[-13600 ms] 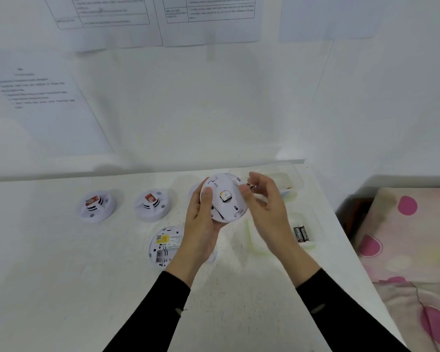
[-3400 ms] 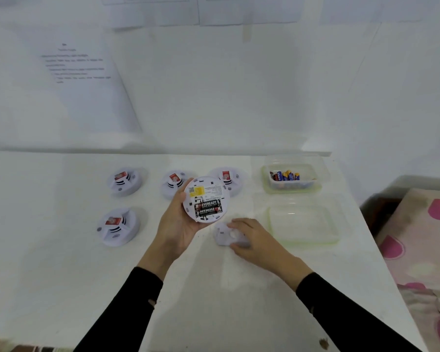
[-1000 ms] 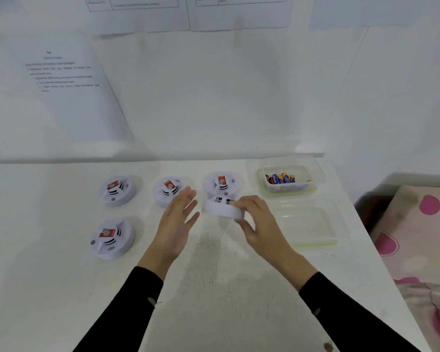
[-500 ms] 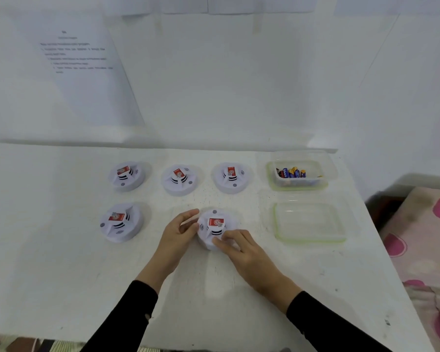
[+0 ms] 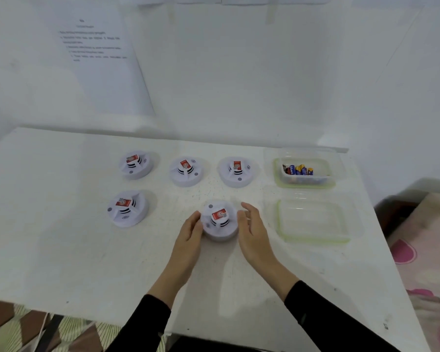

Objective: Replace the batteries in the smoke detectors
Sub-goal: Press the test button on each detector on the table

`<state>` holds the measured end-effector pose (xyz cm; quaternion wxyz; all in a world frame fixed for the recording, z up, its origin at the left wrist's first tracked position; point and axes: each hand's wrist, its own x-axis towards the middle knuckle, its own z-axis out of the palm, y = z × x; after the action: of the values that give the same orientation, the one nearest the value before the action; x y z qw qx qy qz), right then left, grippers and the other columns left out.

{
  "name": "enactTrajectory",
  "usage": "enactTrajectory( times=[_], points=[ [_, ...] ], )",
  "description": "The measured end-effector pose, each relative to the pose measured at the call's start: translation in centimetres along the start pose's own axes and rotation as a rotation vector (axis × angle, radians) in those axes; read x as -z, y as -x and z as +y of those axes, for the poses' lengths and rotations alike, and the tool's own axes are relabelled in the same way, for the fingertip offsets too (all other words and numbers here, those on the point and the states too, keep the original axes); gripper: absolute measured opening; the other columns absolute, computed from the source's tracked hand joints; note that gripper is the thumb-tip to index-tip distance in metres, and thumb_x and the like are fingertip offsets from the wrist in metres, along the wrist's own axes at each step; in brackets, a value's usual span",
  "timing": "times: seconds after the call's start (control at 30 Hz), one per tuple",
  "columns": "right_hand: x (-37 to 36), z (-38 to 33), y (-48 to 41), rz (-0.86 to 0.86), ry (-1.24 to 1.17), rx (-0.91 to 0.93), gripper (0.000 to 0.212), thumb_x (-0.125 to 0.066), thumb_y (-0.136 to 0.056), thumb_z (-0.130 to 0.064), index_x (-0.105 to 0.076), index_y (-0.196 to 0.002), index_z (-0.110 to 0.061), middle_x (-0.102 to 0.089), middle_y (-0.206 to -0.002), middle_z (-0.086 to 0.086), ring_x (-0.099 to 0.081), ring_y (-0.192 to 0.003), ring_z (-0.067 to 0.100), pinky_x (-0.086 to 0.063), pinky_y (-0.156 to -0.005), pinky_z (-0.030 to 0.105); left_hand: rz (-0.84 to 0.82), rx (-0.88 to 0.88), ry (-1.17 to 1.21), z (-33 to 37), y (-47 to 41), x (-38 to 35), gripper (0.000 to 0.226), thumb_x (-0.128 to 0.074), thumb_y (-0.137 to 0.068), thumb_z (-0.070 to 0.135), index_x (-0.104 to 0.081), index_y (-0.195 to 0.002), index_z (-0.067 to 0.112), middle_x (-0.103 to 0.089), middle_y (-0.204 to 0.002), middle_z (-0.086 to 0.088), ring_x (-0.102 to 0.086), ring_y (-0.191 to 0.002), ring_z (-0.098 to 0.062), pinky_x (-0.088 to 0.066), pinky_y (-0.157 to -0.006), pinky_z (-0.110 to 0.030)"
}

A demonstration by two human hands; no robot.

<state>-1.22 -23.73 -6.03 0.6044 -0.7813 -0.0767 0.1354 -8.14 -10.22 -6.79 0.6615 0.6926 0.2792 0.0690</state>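
Several white round smoke detectors with red stickers sit face up on the white table (image 5: 61, 250). One smoke detector (image 5: 220, 223) lies in the front row between my hands. My left hand (image 5: 188, 236) touches its left side with relaxed fingers. My right hand (image 5: 252, 231) hovers just off its right side, fingers spread. Three detectors stand in the back row: the left detector (image 5: 135, 165), the middle detector (image 5: 186, 171) and the right detector (image 5: 237, 171). Another detector (image 5: 126, 208) sits at the front left.
A clear plastic tub (image 5: 304, 172) with several batteries stands at the back right. Its empty clear lid (image 5: 313, 221) lies in front of it. Papers hang on the wall behind. A pink spotted cloth (image 5: 432, 250) lies past the table's right edge.
The detector that was held in the air a second ago now rests on the table in the front row. My right hand has let go of it and opened beside it.
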Motion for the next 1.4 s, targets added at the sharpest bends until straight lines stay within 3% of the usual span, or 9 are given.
enactTrajectory(
  times=[0.1, 0.23, 0.47, 0.57, 0.67, 0.8, 1.0, 1.17, 1.4],
  points=[
    [0.0, -0.5, -2.0, -0.035, -0.052, -0.024, 0.037, -0.029, -0.104, -0.034, -0.040, -0.137, -0.021, -0.054, -0.121, -0.010, -0.051, -0.112, 0.003, -0.037, -0.085, 0.005, -0.020, 0.034, 0.062, -0.6, 1.8, -0.8, 0.030, -0.042, -0.105, 0.021, -0.055, -0.107, 0.048, -0.055, -0.122, 0.016, -0.056, -0.115, -0.005, -0.043, -0.108, -0.032],
    [-0.8, -0.4, -4.7, -0.159, -0.019, -0.056, 0.041, -0.021, -0.104, -0.045, -0.049, -0.129, -0.029, -0.060, -0.123, -0.008, -0.053, -0.118, 0.012, -0.041, -0.102, 0.031, -0.088, 0.083, 0.055, -1.6, 3.1, -1.2, 0.029, -0.044, -0.105, 0.028, -0.051, -0.132, 0.037, -0.056, -0.129, 0.012, -0.059, -0.115, -0.005, -0.046, -0.106, -0.031],
    [0.1, -0.5, -3.5, -0.011, -0.052, -0.009, 0.031, -0.046, -0.098, -0.045, -0.055, -0.123, -0.028, -0.057, -0.124, -0.014, -0.050, -0.122, 0.005, -0.039, -0.101, 0.023, 0.037, 0.125, 0.175, 0.1, -0.6, 1.9, 0.020, -0.046, -0.103, 0.008, -0.059, -0.117, 0.012, -0.064, -0.113, -0.007, -0.068, -0.082, -0.011, -0.056, -0.082, -0.024],
    [-0.3, 0.9, -0.2, 0.167, 0.198, -0.015, 0.064, -0.059, -0.078, -0.065, -0.050, -0.130, -0.029, -0.050, -0.131, -0.014, -0.041, -0.125, 0.007, -0.030, -0.106, 0.026, -0.013, -0.030, -0.048, 1.2, -3.0, 2.6, 0.027, -0.043, -0.105, 0.015, -0.057, -0.128, 0.020, -0.061, -0.125, 0.003, -0.063, -0.096, -0.005, -0.051, -0.089, -0.021],
    [-1.8, 1.3, 1.4, 0.240, 0.459, -0.082, 0.096, -0.041, -0.061, -0.084, -0.046, -0.136, -0.025, -0.041, -0.143, -0.009, -0.029, -0.136, 0.012, -0.015, -0.110, 0.028, -0.139, -0.081, -0.255, 1.7, -5.2, 2.3, 0.038, -0.041, -0.106, 0.024, -0.048, -0.143, 0.020, -0.050, -0.143, 0.008, -0.049, -0.128, -0.008, -0.038, -0.104, -0.021],
    [-3.7, 1.7, 1.1, 0.273, 0.558, -0.105, 0.105, -0.033, -0.058, -0.089, -0.040, -0.142, -0.027, -0.032, -0.151, -0.008, -0.021, -0.142, 0.013, -0.008, -0.115, 0.037, -0.259, -0.148, -0.409, 1.7, -6.3, 2.3, 0.034, -0.043, -0.105, 0.026, -0.056, -0.136, 0.017, -0.052, -0.135, 0.002, -0.045, -0.126, -0.007, -0.031, -0.102, -0.015],
    [-3.3, 2.8, -0.4, 0.225, 0.543, -0.030, 0.088, -0.042, -0.064, -0.081, -0.035, -0.141, -0.040, -0.044, -0.141, -0.015, -0.031, -0.137, 0.013, -0.020, -0.111, 0.044, -0.264, -0.124, -0.147, 0.6, -5.9, 3.1, 0.022, -0.055, -0.101, 0.025, -0.058, -0.120, 0.013, -0.065, -0.122, 0.007, -0.061, -0.113, -0.006, -0.050, -0.088, -0.015],
    [-0.9, 1.0, -1.3, 0.011, 0.415, -0.059, 0.087, -0.066, -0.069, -0.065, -0.025, -0.144, -0.050, -0.045, -0.128, -0.022, -0.023, -0.131, 0.009, -0.010, -0.103, 0.027, -0.256, -0.152, -0.058, -0.1, -6.3, 3.6, 0.021, -0.062, -0.097, 0.018, -0.055, -0.113, 0.007, -0.068, -0.112, -0.004, -0.065, -0.109, -0.016, -0.054, -0.088, -0.023],
    [-0.2, 1.5, -1.5, -0.134, 0.190, 0.028, 0.085, -0.078, -0.077, -0.038, -0.026, -0.144, -0.045, -0.050, -0.133, -0.021, -0.036, -0.132, 0.001, -0.011, -0.120, 0.044, -0.273, -0.296, -0.150, -1.2, -6.1, 3.5, 0.043, -0.058, -0.100, 0.028, -0.050, -0.142, 0.026, -0.057, -0.137, 0.011, -0.056, -0.124, -0.003, -0.049, -0.099, -0.023]
  ],
)
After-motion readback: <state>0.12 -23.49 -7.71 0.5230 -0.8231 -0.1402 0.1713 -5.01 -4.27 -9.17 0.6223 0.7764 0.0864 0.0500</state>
